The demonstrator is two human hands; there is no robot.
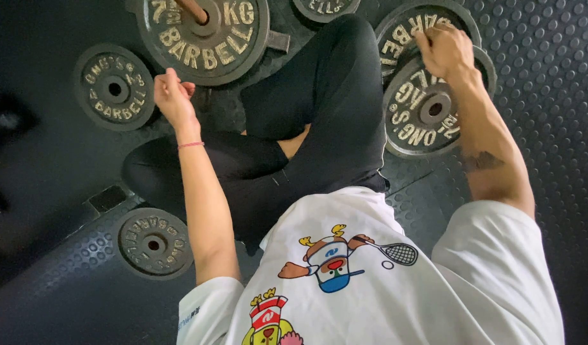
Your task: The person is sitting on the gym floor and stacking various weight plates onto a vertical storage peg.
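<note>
Down on the black studded rubber floor [549, 128] a person sits cross-legged in black trousers and a white printed shirt, with iron weight plates spread around the knees. Their right hand [445, 50] is clenched over the upper rim of a grey weight plate [428, 112], which stands tilted near the floor's top right corner and leans against a second plate [409, 29] lying just behind it; the fingers curl over the rim, grasping it. Their left hand [174, 96] hovers with its fingers loosely curled and holds nothing; a thin pink band circles its wrist. It hangs just below the large plate [201, 38] at the top edge, which sits on a rusty bar [193, 9] running through its hole. A small plate [114, 87] lies flat to the left of that hand, near but apart. Another small plate [154, 243] lies flat by the left elbow, toward the lower left of the floor.
</note>
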